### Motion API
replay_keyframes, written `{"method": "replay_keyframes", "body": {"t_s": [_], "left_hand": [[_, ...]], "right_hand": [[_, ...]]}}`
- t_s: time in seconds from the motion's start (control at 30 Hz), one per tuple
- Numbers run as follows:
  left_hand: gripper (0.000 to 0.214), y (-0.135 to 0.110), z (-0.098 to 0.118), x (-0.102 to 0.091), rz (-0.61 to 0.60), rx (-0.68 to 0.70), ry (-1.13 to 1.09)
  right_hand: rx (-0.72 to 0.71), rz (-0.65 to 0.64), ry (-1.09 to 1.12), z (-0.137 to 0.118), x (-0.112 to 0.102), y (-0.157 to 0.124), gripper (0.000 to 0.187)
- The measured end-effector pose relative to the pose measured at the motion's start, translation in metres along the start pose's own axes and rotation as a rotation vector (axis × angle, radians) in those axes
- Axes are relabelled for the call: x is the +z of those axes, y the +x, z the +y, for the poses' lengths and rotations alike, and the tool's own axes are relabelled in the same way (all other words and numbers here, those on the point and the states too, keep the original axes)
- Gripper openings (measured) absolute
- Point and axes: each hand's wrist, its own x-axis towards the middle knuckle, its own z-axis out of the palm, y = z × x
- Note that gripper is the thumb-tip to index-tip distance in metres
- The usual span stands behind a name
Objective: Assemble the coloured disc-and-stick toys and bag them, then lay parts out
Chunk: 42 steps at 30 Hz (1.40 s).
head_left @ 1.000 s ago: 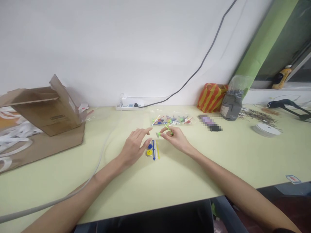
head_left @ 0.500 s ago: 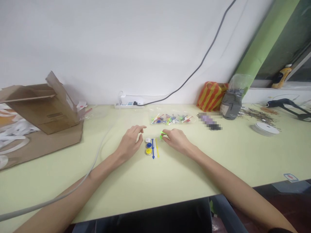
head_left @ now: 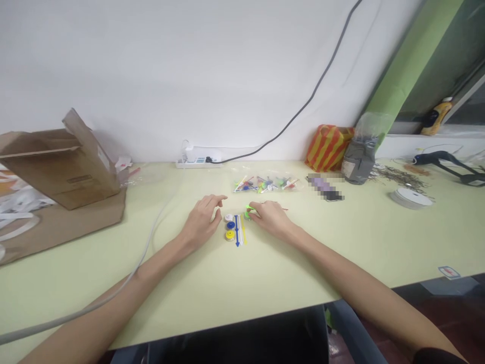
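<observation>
My right hand [head_left: 271,216] pinches a bright green plastic piece [head_left: 248,208] between thumb and fingertips, low over the table; its full shape is partly covered by the fingers. A thin red tip [head_left: 285,209] shows behind that hand. Beside the fingers, a blue arrow [head_left: 237,231], a white arrow [head_left: 240,233] and a yellow arrow [head_left: 244,232] lie side by side. To their left stand a white round piece [head_left: 229,218], a blue one [head_left: 231,226] and a yellow one [head_left: 230,235] in a column. My left hand [head_left: 201,218] is empty, fingers curved and apart, left of the column.
Clear bags of coloured plastic parts [head_left: 265,184] lie behind my hands. A power strip [head_left: 199,163] sits against the wall. The cardboard box [head_left: 89,177] is at left, with a grey cable [head_left: 146,253] crossing my left forearm. A phone [head_left: 325,187] and white spool [head_left: 411,197] are at right.
My right hand has shifted slightly left with the green piece, closer to the arrows. A red tip now shows behind it. My left hand keeps its pose; the whole view has shifted slightly.
</observation>
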Motion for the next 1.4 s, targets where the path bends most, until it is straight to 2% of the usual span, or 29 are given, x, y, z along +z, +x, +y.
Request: {"method": "replay_keyframes", "body": {"t_s": [0.1,0.2,0.3,0.5,0.63,0.8,0.93,1.23,1.4], "left_hand": [[0.035,0.0,0.001,-0.001,0.0,-0.005,0.0],[0.036,0.0,0.002,-0.001,-0.003,-0.009,-0.004],[0.036,0.0,0.002,-0.001,-0.002,-0.005,-0.009],[0.036,0.0,0.003,-0.001,0.002,-0.004,-0.016],[0.036,0.0,0.002,-0.001,0.006,-0.001,-0.013],[0.035,0.0,0.002,0.0,0.003,0.002,-0.003],[0.035,0.0,0.002,0.0,0.003,0.006,-0.004],[0.034,0.0,0.002,0.0,-0.01,0.004,-0.004],[0.034,0.0,0.003,0.0,-0.012,0.003,0.005]], "right_hand": [[0.028,0.085,0.108,0.0,-0.004,-0.003,0.03],[-0.012,0.171,0.353,-0.002,-0.011,-0.006,0.033],[-0.044,0.158,0.49,-0.002,-0.016,-0.009,0.038],[0.114,-0.043,0.169,0.01,-0.022,-0.014,0.028],[0.155,-0.129,0.186,0.021,-0.033,-0.017,0.025],[0.039,-0.19,0.278,0.034,-0.047,-0.021,0.009],[-0.037,-0.305,0.326,0.04,-0.046,-0.02,0.011],[-0.061,-0.295,0.341,0.036,-0.041,-0.018,0.003],[-0.062,-0.279,0.309,0.036,-0.039,-0.018,0.011]]}}
